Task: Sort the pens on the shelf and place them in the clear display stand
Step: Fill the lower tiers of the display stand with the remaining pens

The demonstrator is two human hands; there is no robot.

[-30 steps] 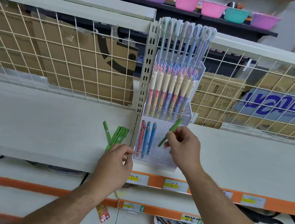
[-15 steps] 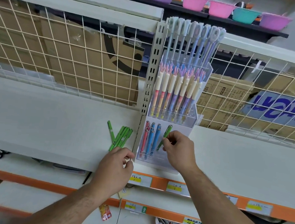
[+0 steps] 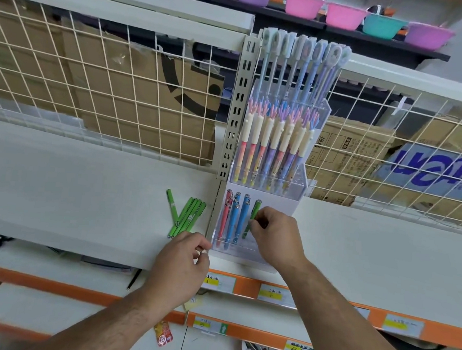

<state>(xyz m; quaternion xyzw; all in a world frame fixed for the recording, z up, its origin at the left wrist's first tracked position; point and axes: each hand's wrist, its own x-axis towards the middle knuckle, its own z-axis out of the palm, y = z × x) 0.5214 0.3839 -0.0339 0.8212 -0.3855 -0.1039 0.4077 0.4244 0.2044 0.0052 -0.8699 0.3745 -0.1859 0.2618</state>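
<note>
– Fingers (image 3: 260,222) of the right hand (image 3: 277,238)?
– Curl round a green pen (image 3: 256,208), pinching it at mid-barrel. Hold it nearly upright, cap end up, inside the front tier of the clear display stand (image 3: 234,254), just right of the blue pens (image 3: 244,217).
– And of the left hand (image 3: 181,262)?
– Bend inward at the stand's front-left corner, fingertips (image 3: 203,248) bunched together. Hard to tell whether pinching the clear edge or merely touching it.
– Rest of that front tier?
– Holds pink pens (image 3: 224,221) at the left, then the blue ones, leaning back slightly.
– Higher up in the stand?
– Carries pastel pens with cream caps (image 3: 274,148) in the middle tier, and tall pale-blue pens (image 3: 301,70) with round toppers in the back one.
– Anything unsorted?
– Yes, on the white shelf (image 3: 84,196), just left of the stand: a bunch of green pens (image 3: 192,213) lying side by side, plus a single green one (image 3: 172,207) meeting the bunch near its lower end, close to the left hand but apart from it.
– Behind?
– A wire grid (image 3: 93,89) with cardboard boxes (image 3: 147,99) at its back; coloured bowls (image 3: 302,5) on a dark ledge above; orange rails with price labels (image 3: 270,293) below.
</note>
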